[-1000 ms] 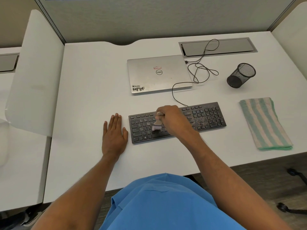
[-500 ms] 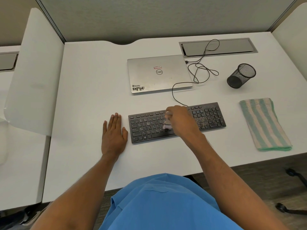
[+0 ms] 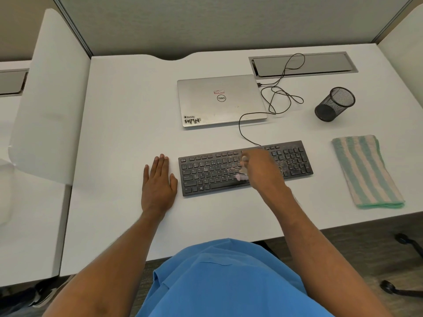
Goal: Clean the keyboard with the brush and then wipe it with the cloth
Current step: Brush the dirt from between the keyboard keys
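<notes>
Clearly the brushing step is under way and not finished. In the head view, the only one given, the right hand (image 3: 259, 171) is clenched round a small brush (image 3: 242, 176), whose pale bristles touch the keys near the middle of the black keyboard (image 3: 206, 176). The keyboard lies on the white desk (image 3: 128, 110) just in front of the person, with a closed laptop (image 3: 219, 99) behind it. Light specks of debris (image 3: 281, 165) show on the keys just right of the brushing hand, beside the number pad, so I judge that this part is yet to be swept; the left half looks cleaner, though fine dust would be too small to tell. The left hand (image 3: 158, 186) lies flat, fingers straight, on the desk just beside the keyboard's left end, grasping nothing. The striped cloth (image 3: 364, 170) sits folded to the right, apart from the keyboard and untouched, so the wiping step is all left to do.
</notes>
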